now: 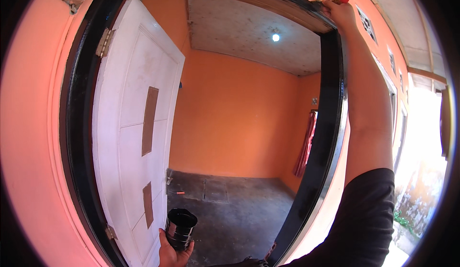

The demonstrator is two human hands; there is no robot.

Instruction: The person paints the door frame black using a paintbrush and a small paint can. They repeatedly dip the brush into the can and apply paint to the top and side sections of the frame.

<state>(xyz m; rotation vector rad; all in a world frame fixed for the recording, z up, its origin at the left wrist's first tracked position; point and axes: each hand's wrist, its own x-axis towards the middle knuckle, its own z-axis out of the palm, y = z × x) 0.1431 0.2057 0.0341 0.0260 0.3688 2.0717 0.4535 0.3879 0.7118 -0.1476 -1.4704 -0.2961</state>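
Observation:
My right hand (339, 12) is raised to the upper right corner of the door frame (331, 99), its fingers closed on a paintbrush (343, 0) with a red handle. The bristles, mostly hidden by my fingers, are against the top beam (292, 2). That beam is black along its outer face, while brown wood shows underneath. Both side posts look glossy black. Low in the view, my left hand (175, 254) is wrapped round a can (181, 229) coated in black paint, held upright with its open mouth up.
A white panelled door (127, 90) with two brown patches stands open inward at the left, on hinges (104, 43). Beyond lies a room with orange walls (235, 113) and a dark floor (230, 224). An orange-handled tool (178, 193) lies there. A red curtain (305, 145) hangs at right.

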